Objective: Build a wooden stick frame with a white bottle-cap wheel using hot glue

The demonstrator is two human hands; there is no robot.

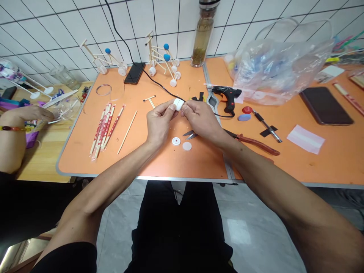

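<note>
You pinched a white plastic cap (178, 104) between the fingertips of your left hand (160, 121) and right hand (200, 119), above the orange table (136, 151). A small white disc (176, 141) lay at six o'clock, with scissors (189, 134) at five.

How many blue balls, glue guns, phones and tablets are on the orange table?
Blue balls: 3
Glue guns: 1
Phones: 1
Tablets: 1
Total: 6
</note>
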